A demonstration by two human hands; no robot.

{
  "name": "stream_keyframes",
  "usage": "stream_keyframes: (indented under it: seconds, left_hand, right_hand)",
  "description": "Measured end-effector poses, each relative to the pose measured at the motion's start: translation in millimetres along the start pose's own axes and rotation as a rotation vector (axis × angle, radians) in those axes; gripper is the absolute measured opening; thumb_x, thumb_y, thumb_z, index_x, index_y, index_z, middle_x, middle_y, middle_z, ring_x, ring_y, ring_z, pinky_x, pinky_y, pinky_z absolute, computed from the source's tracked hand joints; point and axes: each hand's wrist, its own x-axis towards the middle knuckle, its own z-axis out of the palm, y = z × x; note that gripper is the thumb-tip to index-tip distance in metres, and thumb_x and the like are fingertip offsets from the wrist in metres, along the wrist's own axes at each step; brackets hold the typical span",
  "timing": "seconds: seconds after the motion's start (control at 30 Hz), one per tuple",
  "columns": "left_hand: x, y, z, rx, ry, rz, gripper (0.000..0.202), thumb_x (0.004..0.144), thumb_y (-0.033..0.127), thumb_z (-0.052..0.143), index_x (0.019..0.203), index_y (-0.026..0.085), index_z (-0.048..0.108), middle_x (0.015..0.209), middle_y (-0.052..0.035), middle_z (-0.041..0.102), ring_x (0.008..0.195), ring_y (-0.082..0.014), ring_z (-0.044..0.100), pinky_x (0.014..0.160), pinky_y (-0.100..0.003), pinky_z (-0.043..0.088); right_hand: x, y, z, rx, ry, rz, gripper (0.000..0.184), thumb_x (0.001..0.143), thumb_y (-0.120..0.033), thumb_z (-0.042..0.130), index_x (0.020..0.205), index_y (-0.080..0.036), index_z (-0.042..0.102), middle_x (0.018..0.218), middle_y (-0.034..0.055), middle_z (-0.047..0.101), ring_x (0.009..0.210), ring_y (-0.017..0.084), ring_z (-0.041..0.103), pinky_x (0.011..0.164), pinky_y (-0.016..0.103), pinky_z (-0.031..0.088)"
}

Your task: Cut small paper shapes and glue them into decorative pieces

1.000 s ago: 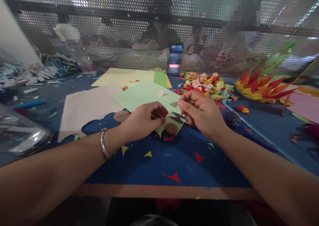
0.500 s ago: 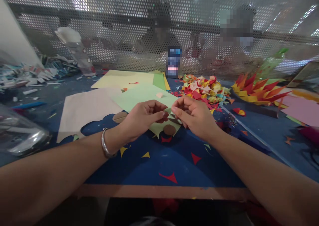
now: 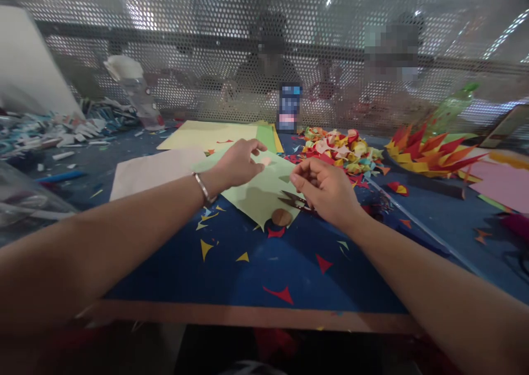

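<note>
Small pale piece (image 3: 266, 160) lies on the light green sheet (image 3: 258, 198), just right of the left hand (image 3: 241, 162), thumb and fingers parted, and farther from the right hand (image 3: 330, 190), which grips scissors (image 3: 294, 200), blades pointing left; piece's long axis unclear.

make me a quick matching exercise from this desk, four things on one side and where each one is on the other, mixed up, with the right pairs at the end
Column one
1. scissors
2. brown disc
3. phone
4. bracelet

Column two
A. upright in front of the perforated panel
B. around the left wrist
C. at the near corner of the light green sheet
D. blades spread, showing beside the right hand

Right pairs: 1-D, 2-C, 3-A, 4-B
</note>
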Motion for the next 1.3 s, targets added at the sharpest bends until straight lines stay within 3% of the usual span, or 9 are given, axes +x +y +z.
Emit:
stream_keyframes:
  seconds: [0.17, 0.3, 0.5, 0.63, 0.8, 1.0, 1.13, 1.3]
  left_hand:
    - [45, -14, 4.7, 0.033, -0.082, 0.009, 0.039, 0.060, 0.027, 0.076, 0.097, 0.015, 0.073, 0.096, -0.0121, 0.067, 0.072, -0.0214, 0.059, 0.067, -0.032, 0.042]
    - [49, -17, 8.6, -0.006, -0.143, 0.028, 0.016, 0.059, 0.019, 0.072, 0.075, 0.016, 0.073, 0.078, -0.0074, 0.070, 0.066, -0.0190, 0.059, 0.063, -0.029, 0.040]
    - [14, -4, 9.4, -0.129, -0.077, 0.043, 0.014, 0.071, 0.017, 0.061, 0.083, 0.016, 0.069, 0.090, -0.0067, 0.073, 0.068, -0.0145, 0.062, 0.059, -0.025, 0.042]
    - [-23, 12, 13.5, -0.299, -0.069, 0.090, 0.009, 0.074, 0.022, 0.066, 0.081, 0.017, 0.066, 0.081, -0.0037, 0.073, 0.070, -0.0142, 0.064, 0.065, -0.026, 0.047]
    - [-55, 22, 17.7, -0.436, -0.040, 0.028, 0.010, 0.074, 0.021, 0.067, 0.083, 0.016, 0.068, 0.083, -0.0038, 0.073, 0.071, -0.0137, 0.064, 0.066, -0.027, 0.048]
    - [-64, 27, 13.2, -0.782, -0.065, -0.146, 0.014, 0.074, 0.023, 0.071, 0.084, 0.014, 0.067, 0.087, -0.0063, 0.074, 0.079, -0.0161, 0.067, 0.072, -0.029, 0.052]
    - [-64, 28, 9.6, -0.813, -0.052, -0.165, 0.010, 0.074, 0.020, 0.071, 0.078, 0.015, 0.064, 0.081, -0.0045, 0.072, 0.080, -0.0159, 0.068, 0.070, -0.027, 0.054]
    - [-64, 29, 11.6, -0.871, -0.057, -0.168, 0.008, 0.073, 0.014, 0.071, 0.076, 0.014, 0.064, 0.075, 0.0003, 0.068, 0.071, -0.0121, 0.067, 0.076, -0.028, 0.055]
  right_hand:
    - [1, 2, -3, -0.009, -0.006, 0.007, 0.013, 0.087, -0.028, 0.060, 0.084, -0.016, 0.057, 0.068, -0.0017, 0.055, 0.054, 0.008, 0.047, 0.050, 0.023, 0.038]
    - [2, 5, -6, -0.025, 0.003, -0.005, 0.011, 0.088, -0.027, 0.059, 0.085, -0.016, 0.058, 0.068, -0.0011, 0.056, 0.056, 0.008, 0.048, 0.051, 0.023, 0.039]
    - [4, 9, -9, 0.006, 0.044, -0.030, 0.012, 0.087, -0.027, 0.060, 0.084, -0.015, 0.058, 0.066, -0.0020, 0.054, 0.053, 0.008, 0.047, 0.050, 0.022, 0.039]
    - [3, 6, -6, -0.013, 0.035, -0.033, 0.012, 0.087, -0.027, 0.060, 0.084, -0.015, 0.058, 0.066, -0.0017, 0.055, 0.053, 0.008, 0.048, 0.050, 0.022, 0.039]
    - [-2, 0, 0, -0.031, -0.015, -0.050, 0.011, 0.087, -0.026, 0.060, 0.084, -0.016, 0.058, 0.065, -0.0019, 0.055, 0.052, 0.008, 0.048, 0.049, 0.022, 0.039]
    - [-5, -5, 2, -0.036, -0.058, -0.062, 0.010, 0.088, -0.025, 0.060, 0.084, -0.016, 0.057, 0.067, -0.0018, 0.056, 0.053, 0.008, 0.048, 0.049, 0.021, 0.039]
    - [-6, -5, 0, -0.065, -0.051, -0.059, 0.011, 0.089, -0.028, 0.059, 0.085, -0.017, 0.058, 0.066, -0.0021, 0.055, 0.053, 0.008, 0.048, 0.049, 0.021, 0.039]
    - [-6, -6, 1, -0.082, -0.072, -0.057, 0.012, 0.089, -0.029, 0.060, 0.086, -0.017, 0.058, 0.067, -0.0012, 0.057, 0.055, 0.009, 0.050, 0.048, 0.021, 0.039]
